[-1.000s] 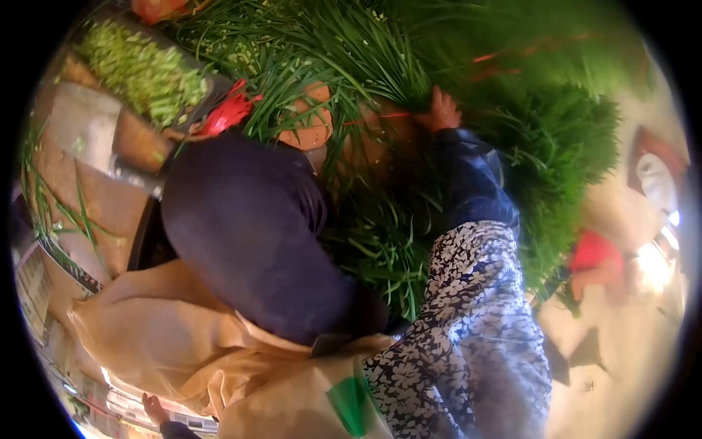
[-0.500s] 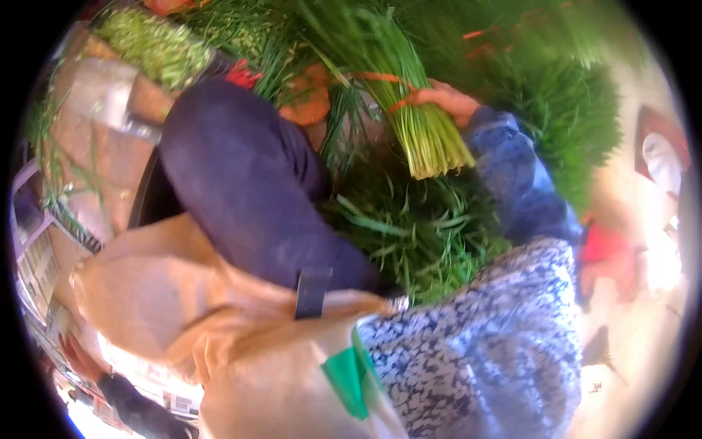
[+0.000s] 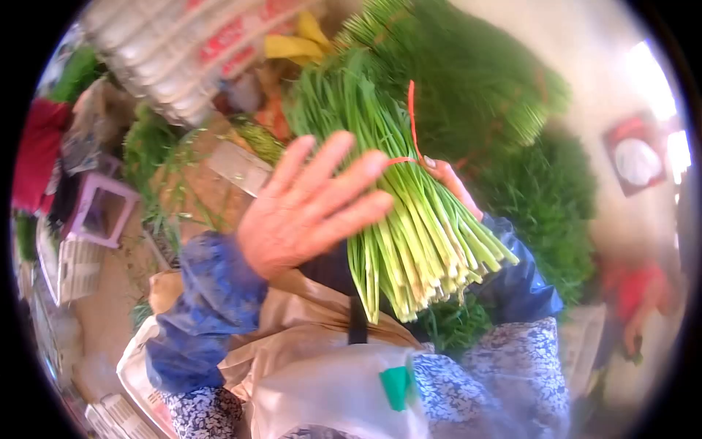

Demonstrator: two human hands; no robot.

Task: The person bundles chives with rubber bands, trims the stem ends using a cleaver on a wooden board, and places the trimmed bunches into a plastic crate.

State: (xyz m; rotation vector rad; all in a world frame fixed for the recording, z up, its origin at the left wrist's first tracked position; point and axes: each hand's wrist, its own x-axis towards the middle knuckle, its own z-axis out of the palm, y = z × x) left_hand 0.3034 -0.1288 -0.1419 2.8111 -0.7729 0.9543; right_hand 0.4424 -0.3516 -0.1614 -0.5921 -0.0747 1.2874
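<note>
A bundle of long green stalks (image 3: 420, 241) with pale cut ends facing me is bound by a thin red tie (image 3: 413, 121). My right hand (image 3: 452, 183) grips it from the right side near the tie, most of its fingers hidden behind the stalks. In front of the bundle's left side, my left hand (image 3: 311, 205) is raised with its fingers spread and its back toward me. It holds nothing; whether its fingertips touch the stalks I cannot tell.
More green bunches (image 3: 541, 197) lie on the right. White crates (image 3: 168, 51) stand at upper left, near a yellow item (image 3: 300, 42). A wide metal blade (image 3: 241, 167) lies behind my left hand. A purple stool (image 3: 106, 208) is at left. A person in red (image 3: 632, 289) is at right.
My right hand has lifted the bundle off the pile and brought it nearer my body. My left hand has come up from the lower left to beside it. The view has shifted.
</note>
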